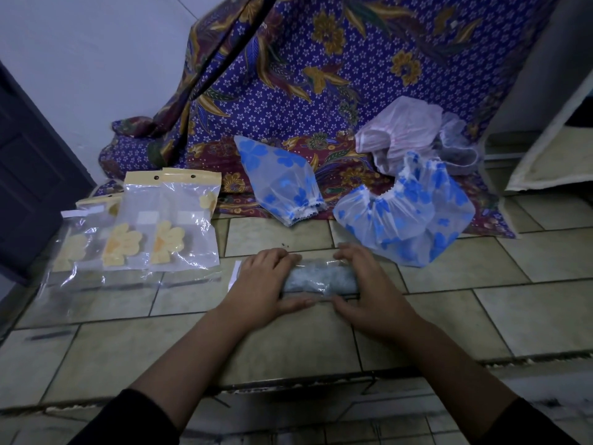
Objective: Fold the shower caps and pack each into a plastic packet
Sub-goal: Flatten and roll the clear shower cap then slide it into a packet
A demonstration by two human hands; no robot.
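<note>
Packet: clear packet (321,281) holding a rolled grey cap, lying crosswise on the tiled floor (288,345).
Left grip: left hand (266,281) clasps its 9 o'clock end.
Right grip: right hand (365,284) clasps its 3 o'clock end.
Loose caps: 2 blue-flowered caps (282,181) at 12 and 2 o'clock.
Yellow-flower packets (160,226): 10 o'clock.

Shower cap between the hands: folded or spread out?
Folded: the shower cap is a tight roll held by the left hand and right hand.

The tiled floor (288,342) bears plastic packets (167,226), a filled packet (321,279), a blue-flowered shower cap (407,220) and a patterned cloth (288,91).
</note>
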